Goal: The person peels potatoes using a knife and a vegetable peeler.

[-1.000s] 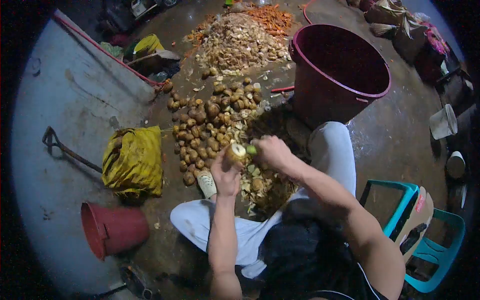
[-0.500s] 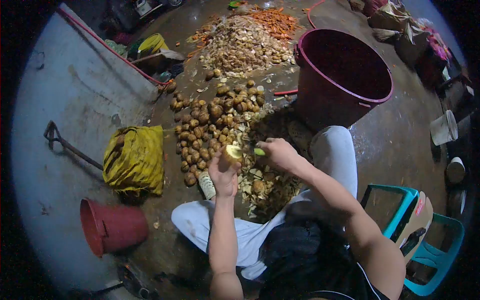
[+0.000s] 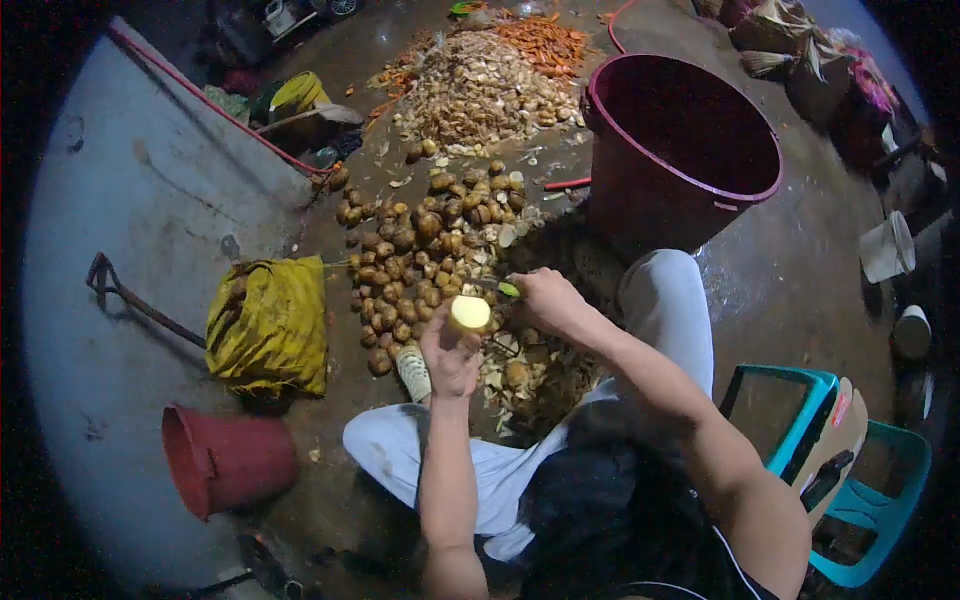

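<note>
Left hand [image 3: 452, 358] has fingers curled round the potato [image 3: 470, 314] at frame centre, right hand [image 3: 545, 298] is closed on the knife [image 3: 509, 290] just right of it, and sound practice calls for left fingertips below the pale cut face and shallow strokes

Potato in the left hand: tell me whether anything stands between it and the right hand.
Only the knife, held in the right hand, its blade toward the potato; nothing else visible stands between them.
</note>
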Demonstrator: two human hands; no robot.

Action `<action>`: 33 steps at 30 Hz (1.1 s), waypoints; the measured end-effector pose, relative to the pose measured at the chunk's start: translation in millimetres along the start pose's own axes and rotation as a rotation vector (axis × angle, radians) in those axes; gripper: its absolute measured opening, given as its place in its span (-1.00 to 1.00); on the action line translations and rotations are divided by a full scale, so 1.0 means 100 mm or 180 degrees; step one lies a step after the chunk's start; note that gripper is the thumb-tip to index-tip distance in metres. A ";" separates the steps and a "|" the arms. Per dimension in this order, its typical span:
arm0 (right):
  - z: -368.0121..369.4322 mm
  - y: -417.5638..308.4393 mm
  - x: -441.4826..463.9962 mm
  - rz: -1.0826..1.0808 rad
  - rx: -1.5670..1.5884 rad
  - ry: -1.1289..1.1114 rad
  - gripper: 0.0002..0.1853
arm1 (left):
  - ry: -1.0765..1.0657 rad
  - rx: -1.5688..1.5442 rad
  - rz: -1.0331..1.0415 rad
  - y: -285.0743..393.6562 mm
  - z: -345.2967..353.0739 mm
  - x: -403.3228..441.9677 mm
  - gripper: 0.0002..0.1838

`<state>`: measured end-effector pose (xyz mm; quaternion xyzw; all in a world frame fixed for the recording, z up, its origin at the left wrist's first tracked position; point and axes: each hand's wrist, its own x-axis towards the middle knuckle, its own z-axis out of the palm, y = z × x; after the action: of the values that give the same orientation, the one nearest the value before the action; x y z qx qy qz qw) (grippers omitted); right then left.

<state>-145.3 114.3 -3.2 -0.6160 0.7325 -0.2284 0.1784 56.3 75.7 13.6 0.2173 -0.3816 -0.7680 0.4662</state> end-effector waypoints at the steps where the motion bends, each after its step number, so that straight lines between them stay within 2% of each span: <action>1: -0.01 0.05 -0.01 -0.0099 0.0158 0.0018 -0.58 | -0.0057 -0.0009 0.0022 0.04 0.01 0.02 -0.27; 3: 0.00 0.15 -0.03 -0.0128 0.0764 0.0288 -0.53 | -0.0175 -0.0131 0.0077 0.14 0.05 0.03 -0.23; 4: -0.18 0.14 -0.04 -0.0012 0.0615 -0.0024 -0.47 | -0.0162 -0.0122 0.0080 0.14 -0.01 0.02 -0.23; 6: -0.47 0.12 0.00 -0.0192 0.1372 0.0462 -0.43 | -0.0113 -0.0378 -0.0067 0.09 -0.12 0.05 -0.25; 7: -0.58 0.11 0.05 -0.0155 0.1949 0.0361 -0.46 | -0.0115 -0.0392 -0.0060 0.07 -0.12 0.04 -0.25; 9: -0.70 0.06 0.09 -0.0514 0.1950 0.0460 -0.47 | -0.0270 0.0405 -0.0163 0.07 -0.09 0.04 -0.27; 10: -0.69 0.04 0.12 -0.0776 0.1953 0.0509 -0.47 | -0.0279 0.0398 -0.0158 0.08 -0.06 0.03 -0.27; 12: -0.68 -0.03 0.07 -0.0656 0.1856 0.0067 -0.45 | -0.0471 0.0697 -0.0492 0.10 0.03 -0.01 -0.35; 13: -0.64 -0.05 0.09 -0.0933 0.1649 0.0244 -0.46 | -0.0501 0.0555 -0.0508 0.08 0.06 -0.02 -0.38; 16: -0.79 -0.12 0.04 -0.0609 0.1665 -0.0079 -0.47 | -0.0658 0.0653 -0.0502 0.06 0.02 -0.05 -0.37; 17: -0.64 0.04 0.13 -0.0673 0.1878 -0.0035 -0.49 | -0.0657 0.0658 -0.0512 0.05 0.02 -0.05 -0.37; 18: -0.71 0.00 0.13 -0.0316 0.2255 -0.0155 -0.50 | -0.0770 0.0232 -0.0609 0.04 0.04 -0.06 -0.35; 19: -0.72 0.11 0.17 -0.0421 0.1869 0.0113 -0.50 | -0.0898 -0.0201 -0.0685 0.04 0.08 -0.05 -0.34; 20: -0.71 0.22 0.24 -0.0535 0.1476 0.0388 -0.50 | -0.0925 -0.0195 -0.0673 0.07 0.10 -0.05 -0.34; 21: -0.75 0.17 0.26 -0.0455 0.2212 0.0193 -0.49 | -0.0968 -0.0372 -0.0735 0.15 0.14 -0.07 -0.32; 23: -0.78 0.10 0.21 -0.0629 0.2093 0.0242 -0.42 | -0.0921 -0.0667 -0.0731 0.19 0.14 -0.06 -0.28; 24: -0.83 0.00 0.16 -0.0803 0.1947 0.0258 -0.36 | -0.0929 -0.0672 -0.0733 0.15 0.10 -0.04 -0.28; 26: -0.86 -0.21 0.02 -0.0868 0.1568 0.0397 -0.37 | -0.0757 0.0085 -0.0530 0.05 0.02 -0.02 -0.26; 28: -0.79 -0.11 0.07 -0.0640 0.1920 0.0338 -0.36 | -0.0617 0.0308 -0.0424 0.01 0.03 -0.06 -0.27; 30: -0.83 0.07 0.21 -0.0176 0.1441 0.0448 -0.34 | -0.0925 -0.0501 -0.0746 0.01 0.03 -0.04 -0.27; 31: -0.85 0.08 0.18 0.0264 0.1581 0.0258 -0.33 | -0.1181 -0.0812 -0.0784 0.06 0.11 -0.06 -0.31; 32: -0.84 0.07 0.17 0.0255 0.1580 0.0280 -0.33 | -0.1202 -0.0804 -0.0778 0.08 0.11 -0.03 -0.31; 33: -0.84 0.03 0.16 -0.0110 0.1865 0.0358 -0.39 | -0.1075 -0.0701 -0.0709 0.08 0.11 -0.03 -0.32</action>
<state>-195.7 108.9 65.4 -0.5370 0.6335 -0.4669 0.3038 54.4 79.9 26.8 0.0742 -0.3417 -0.8772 0.3289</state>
